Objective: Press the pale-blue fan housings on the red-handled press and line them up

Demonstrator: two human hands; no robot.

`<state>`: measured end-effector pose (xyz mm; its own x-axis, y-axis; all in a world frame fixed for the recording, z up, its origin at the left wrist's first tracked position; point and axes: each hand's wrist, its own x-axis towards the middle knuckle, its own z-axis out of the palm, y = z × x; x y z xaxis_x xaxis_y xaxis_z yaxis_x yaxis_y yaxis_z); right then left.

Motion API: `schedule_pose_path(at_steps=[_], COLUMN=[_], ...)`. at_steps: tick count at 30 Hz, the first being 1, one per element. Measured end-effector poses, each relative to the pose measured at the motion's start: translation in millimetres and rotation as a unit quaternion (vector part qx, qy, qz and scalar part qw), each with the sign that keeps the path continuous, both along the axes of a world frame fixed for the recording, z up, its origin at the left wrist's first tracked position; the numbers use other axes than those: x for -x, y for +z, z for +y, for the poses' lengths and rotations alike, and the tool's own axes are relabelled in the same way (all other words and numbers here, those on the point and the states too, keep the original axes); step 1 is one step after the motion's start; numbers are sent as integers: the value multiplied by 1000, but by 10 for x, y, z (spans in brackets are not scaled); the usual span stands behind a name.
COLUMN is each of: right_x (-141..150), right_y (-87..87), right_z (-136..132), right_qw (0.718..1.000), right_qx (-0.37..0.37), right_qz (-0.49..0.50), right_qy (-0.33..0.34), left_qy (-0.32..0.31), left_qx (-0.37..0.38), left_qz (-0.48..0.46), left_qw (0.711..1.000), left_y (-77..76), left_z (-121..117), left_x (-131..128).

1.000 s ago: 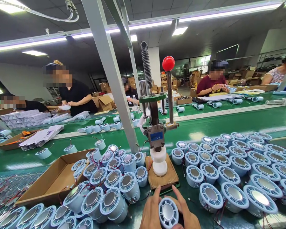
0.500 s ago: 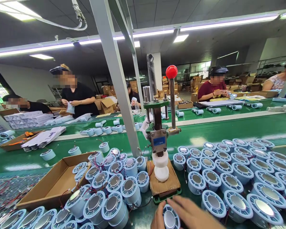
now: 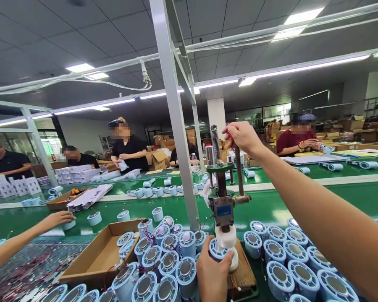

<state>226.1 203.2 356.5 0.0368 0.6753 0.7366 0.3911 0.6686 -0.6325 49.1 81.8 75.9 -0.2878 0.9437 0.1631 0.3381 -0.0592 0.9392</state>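
Note:
A small hand press (image 3: 222, 201) stands on a wooden block (image 3: 242, 274) on the green bench. My left hand (image 3: 212, 272) is closed on a light-blue round speaker part (image 3: 216, 250), holding it against the press's white die (image 3: 227, 241). My right hand (image 3: 244, 136) is wrapped round the red knob at the top of the press lever (image 3: 238, 172); the knob is almost hidden by my fingers.
Several light-blue round parts (image 3: 166, 262) are heaped left of the press, and more stand in rows (image 3: 290, 260) on the right. An open cardboard box (image 3: 103, 256) lies at left. Another person's hand (image 3: 56, 219) reaches in at far left. Other people work across the green conveyor (image 3: 334, 197).
The view has tilted up. My left hand carried the blue part from near the bench edge up to the press die. My right hand left the part and rose to grip the red knob.

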Motion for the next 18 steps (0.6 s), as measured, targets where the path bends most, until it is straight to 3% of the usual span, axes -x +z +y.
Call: schedule_pose_path(at_steps=[5, 13, 16, 18], right_x=[-20, 0, -75, -159], right_y=[-68, 5, 55, -110], right_z=[-47, -17, -314, -751], right_qw=[999, 999, 999, 999], right_qx=[0, 8, -2, -31], right_qz=[48, 45, 41, 30], right_qy=[25, 21, 13, 7], left_qy=[-45, -100, -117, -117], left_qx=[-28, -20, -9, -10], left_qz=[-67, -81, -86, -89], left_qw=[996, 991, 989, 989], left_y=[-139, -126, -141, -171], left_z=[195, 264, 224, 195], left_x=[-171, -120, -108, -124])
